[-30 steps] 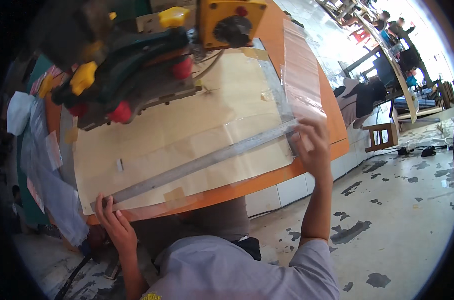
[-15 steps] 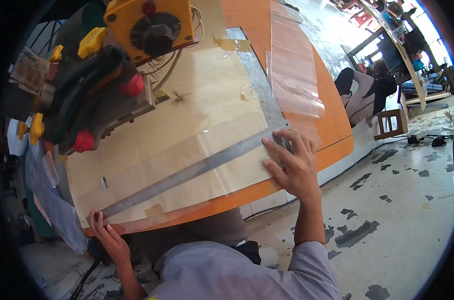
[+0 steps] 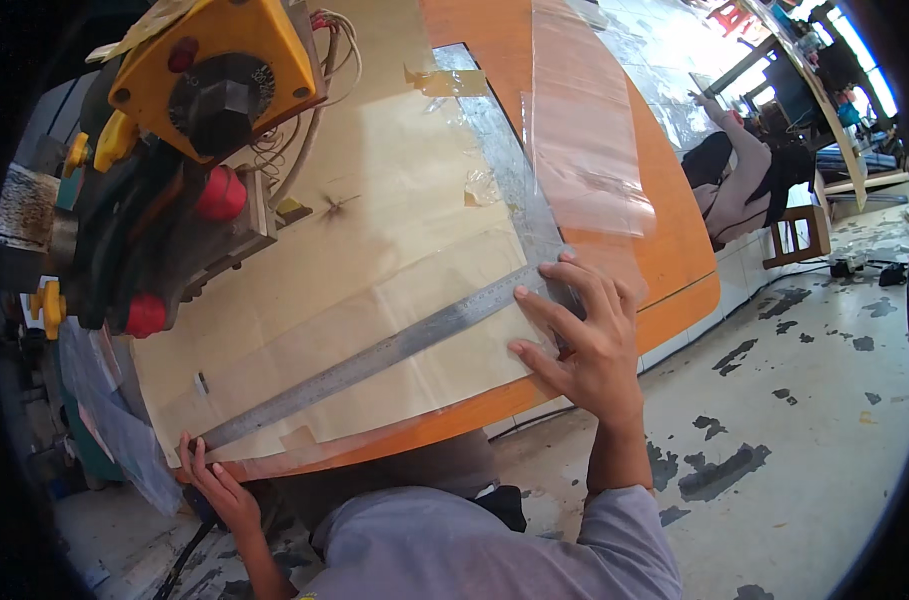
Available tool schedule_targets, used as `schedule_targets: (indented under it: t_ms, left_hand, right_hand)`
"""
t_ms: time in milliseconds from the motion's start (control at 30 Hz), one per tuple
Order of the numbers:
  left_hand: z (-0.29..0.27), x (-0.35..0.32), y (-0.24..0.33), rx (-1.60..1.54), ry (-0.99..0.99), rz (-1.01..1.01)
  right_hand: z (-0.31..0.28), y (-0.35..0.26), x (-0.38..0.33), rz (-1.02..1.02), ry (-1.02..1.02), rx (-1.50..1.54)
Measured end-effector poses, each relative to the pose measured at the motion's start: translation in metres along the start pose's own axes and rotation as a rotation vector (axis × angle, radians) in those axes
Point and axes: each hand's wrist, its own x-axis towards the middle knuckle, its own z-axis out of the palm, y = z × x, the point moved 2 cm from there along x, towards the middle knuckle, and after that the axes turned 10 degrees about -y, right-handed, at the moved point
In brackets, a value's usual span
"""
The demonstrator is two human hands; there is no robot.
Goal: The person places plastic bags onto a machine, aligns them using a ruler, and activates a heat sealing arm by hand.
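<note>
The person wears a soft grey shirt with a faint lavender cast, its plain cloth gathering into loose folds across the front. The right sleeve is short and fairly wide, creased, and ends around the elbow, leaving the forearm bare; the left sleeve lies too far out at the lower edge to make out. The left hand and the right hand are bare too. Trousers of a dark brownish grey show in shade, and something black, too indistinct to identify, sits by the waist.
</note>
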Motion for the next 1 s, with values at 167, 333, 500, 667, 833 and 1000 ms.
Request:
schedule_targets:
  t_ms: [167, 333, 500, 667, 833, 1000]
  left_hand:
    - [-0.003, 0.001, 0.003, 0.013, -0.009, -0.006]
    - [-0.003, 0.002, 0.006, -0.012, 0.015, -0.008]
    - [-0.004, 0.001, 0.007, -0.065, 0.003, -0.051]
    - [-0.011, 0.003, 0.010, -0.025, 0.006, -0.001]
    - [-0.021, 0.008, 0.003, -0.035, 0.009, 0.022]
    - [-0.030, 0.023, -0.011, -0.085, -0.003, 0.088]
  right_hand:
    - [-0.002, 0.002, 0.001, 0.010, -0.011, 0.024]
    - [-0.002, 0.001, 0.001, -0.014, 0.000, 0.041]
    - [-0.002, -0.003, 0.001, -0.006, 0.005, 0.022]
    - [-0.002, -0.008, 0.000, -0.040, 0.029, 0.037]
    - [0.000, -0.021, -0.008, -0.047, 0.006, 0.034]
    - [0.010, -0.032, -0.025, 0.021, 0.054, 0.013]
